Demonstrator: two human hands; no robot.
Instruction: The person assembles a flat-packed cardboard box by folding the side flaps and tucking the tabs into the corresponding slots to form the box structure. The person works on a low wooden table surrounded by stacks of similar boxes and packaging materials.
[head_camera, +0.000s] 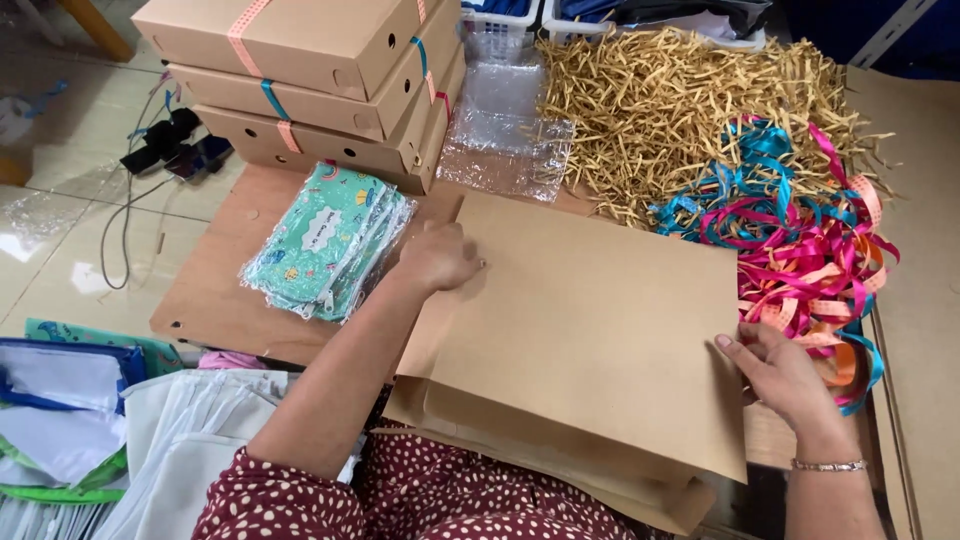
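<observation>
A stack of flat brown cardboard sheets lies on the wooden table in front of me. My left hand rests on the top sheet's left edge, fingers curled on it. My right hand grips the same sheet's right edge, thumb on top. A bracelet circles my right wrist.
Plastic-wrapped teal patterned pouches lie left of the sheets. Strapped brown boxes stack at the back left. Clear plastic bags, tan paper shreds and tangled pink, blue and orange ribbons fill the back and right. White bags sit lower left.
</observation>
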